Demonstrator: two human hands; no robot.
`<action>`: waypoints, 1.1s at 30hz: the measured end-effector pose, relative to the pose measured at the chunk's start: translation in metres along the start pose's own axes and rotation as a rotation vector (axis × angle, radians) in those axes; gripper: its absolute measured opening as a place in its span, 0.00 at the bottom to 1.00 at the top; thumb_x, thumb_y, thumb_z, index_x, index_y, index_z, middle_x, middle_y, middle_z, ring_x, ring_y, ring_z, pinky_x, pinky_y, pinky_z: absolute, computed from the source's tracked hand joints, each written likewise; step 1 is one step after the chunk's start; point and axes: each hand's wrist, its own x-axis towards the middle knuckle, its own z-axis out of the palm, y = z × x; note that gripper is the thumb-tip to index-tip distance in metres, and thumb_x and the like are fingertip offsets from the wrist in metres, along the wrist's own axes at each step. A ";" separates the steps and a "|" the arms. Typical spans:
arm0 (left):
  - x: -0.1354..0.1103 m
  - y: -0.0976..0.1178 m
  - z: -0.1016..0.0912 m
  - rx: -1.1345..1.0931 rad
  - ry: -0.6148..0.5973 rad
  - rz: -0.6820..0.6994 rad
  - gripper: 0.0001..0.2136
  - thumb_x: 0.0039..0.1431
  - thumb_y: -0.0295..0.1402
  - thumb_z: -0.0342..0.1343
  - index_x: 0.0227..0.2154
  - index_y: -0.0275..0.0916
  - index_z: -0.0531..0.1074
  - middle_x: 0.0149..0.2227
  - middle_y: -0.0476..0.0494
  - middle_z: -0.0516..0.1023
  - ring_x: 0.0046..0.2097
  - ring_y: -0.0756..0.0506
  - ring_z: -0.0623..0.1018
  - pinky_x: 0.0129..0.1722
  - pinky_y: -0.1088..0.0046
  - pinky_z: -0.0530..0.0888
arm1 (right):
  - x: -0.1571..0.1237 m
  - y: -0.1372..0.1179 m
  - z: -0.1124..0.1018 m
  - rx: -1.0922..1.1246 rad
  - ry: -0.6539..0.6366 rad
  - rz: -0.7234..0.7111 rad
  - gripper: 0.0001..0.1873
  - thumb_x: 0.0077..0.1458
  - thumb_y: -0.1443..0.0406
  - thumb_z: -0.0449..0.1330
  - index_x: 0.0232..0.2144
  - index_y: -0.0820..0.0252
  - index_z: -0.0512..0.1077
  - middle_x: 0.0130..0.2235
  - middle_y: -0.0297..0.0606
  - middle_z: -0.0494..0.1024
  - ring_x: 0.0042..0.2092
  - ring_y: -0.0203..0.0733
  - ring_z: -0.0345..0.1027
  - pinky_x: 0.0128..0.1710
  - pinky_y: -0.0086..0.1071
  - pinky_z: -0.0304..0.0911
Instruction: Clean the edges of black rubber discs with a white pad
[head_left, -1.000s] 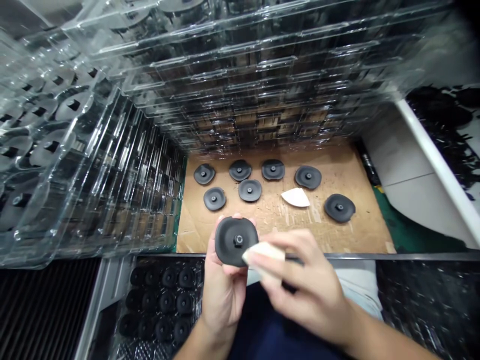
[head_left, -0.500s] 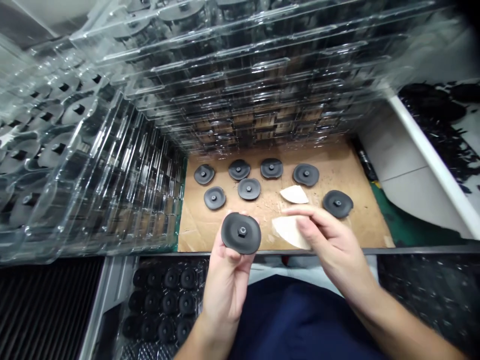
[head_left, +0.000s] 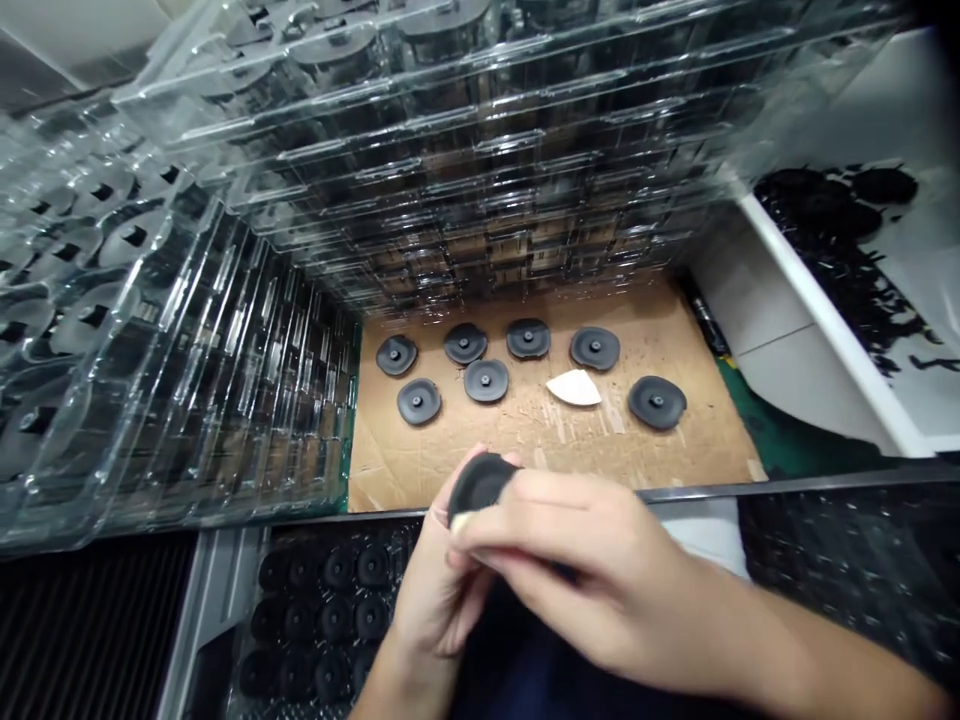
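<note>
A black rounded plastic disc (head_left: 478,482) is held tilted in my left hand (head_left: 435,590), its fingers wrapped around the underside and far edge. My right hand (head_left: 592,560) reaches across the disc and covers its near right part. Pinched in its fingers is a pale leaf-shaped pad (head_left: 460,521); only a small tip of it shows, at the disc's near edge. A second pale pad (head_left: 574,387) lies on the cardboard sheet (head_left: 540,450). Several similar black discs (head_left: 486,381) rest on that sheet, each with a small raised hub in the middle.
Tall stacks of clear plastic trays (head_left: 480,150) rise behind the cardboard, with more trays (head_left: 247,330) at left. A white bin (head_left: 825,310) with black scraps stands at right. Below the bench edge, a tray of black discs (head_left: 334,610) sits at lower left.
My right hand has moved left with its pale pad, from beside the disc onto the disc's near edge. The disc has tilted in my left hand. The view has shifted slightly.
</note>
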 end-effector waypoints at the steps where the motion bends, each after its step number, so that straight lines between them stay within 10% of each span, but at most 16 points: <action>1: 0.000 0.001 -0.001 0.003 0.001 -0.009 0.21 0.36 0.24 0.68 0.38 0.45 0.76 0.39 0.50 0.81 0.44 0.47 0.78 0.44 0.78 0.73 | -0.005 -0.001 -0.005 0.001 -0.040 0.053 0.10 0.56 0.74 0.54 0.37 0.62 0.73 0.32 0.33 0.77 0.32 0.32 0.69 0.32 0.22 0.66; 5: 0.002 -0.001 -0.003 0.015 0.013 -0.022 0.30 0.32 0.24 0.69 0.45 0.42 0.73 0.43 0.45 0.79 0.45 0.45 0.77 0.45 0.78 0.73 | -0.016 0.002 -0.018 -0.251 0.069 0.187 0.10 0.56 0.73 0.55 0.36 0.59 0.74 0.29 0.33 0.76 0.30 0.33 0.69 0.29 0.25 0.65; 10: 0.000 -0.002 -0.005 0.003 -0.041 -0.046 0.25 0.39 0.26 0.67 0.45 0.42 0.73 0.46 0.45 0.78 0.49 0.42 0.75 0.48 0.74 0.72 | 0.003 0.018 -0.018 -0.293 0.091 -0.205 0.15 0.61 0.72 0.47 0.37 0.59 0.74 0.33 0.36 0.79 0.32 0.37 0.69 0.32 0.31 0.65; 16: -0.007 0.005 -0.009 -0.139 -0.196 -0.101 0.20 0.42 0.35 0.66 0.43 0.45 0.74 0.46 0.45 0.79 0.46 0.40 0.78 0.49 0.68 0.73 | -0.015 0.060 -0.010 -0.196 0.221 0.340 0.10 0.58 0.67 0.53 0.40 0.57 0.74 0.39 0.37 0.78 0.38 0.39 0.71 0.34 0.31 0.66; 21: -0.001 0.005 -0.011 -0.168 -0.169 -0.119 0.17 0.45 0.32 0.65 0.41 0.46 0.75 0.45 0.48 0.79 0.46 0.43 0.78 0.45 0.71 0.75 | -0.060 0.082 0.015 -0.155 0.096 0.470 0.11 0.58 0.66 0.53 0.41 0.58 0.73 0.32 0.36 0.77 0.29 0.37 0.70 0.25 0.29 0.65; 28: 0.005 0.001 -0.007 -0.052 -0.048 -0.071 0.25 0.41 0.38 0.66 0.46 0.45 0.72 0.48 0.44 0.77 0.48 0.42 0.76 0.48 0.70 0.73 | -0.035 0.032 -0.007 -0.150 0.245 0.330 0.10 0.58 0.68 0.54 0.42 0.56 0.71 0.40 0.37 0.77 0.40 0.38 0.71 0.31 0.27 0.68; 33: 0.006 -0.003 -0.005 0.010 -0.053 -0.015 0.23 0.40 0.30 0.68 0.44 0.43 0.73 0.44 0.46 0.79 0.48 0.43 0.76 0.49 0.72 0.72 | -0.002 0.000 -0.008 -0.128 0.008 0.016 0.11 0.57 0.74 0.52 0.40 0.63 0.72 0.34 0.37 0.78 0.34 0.35 0.70 0.35 0.26 0.68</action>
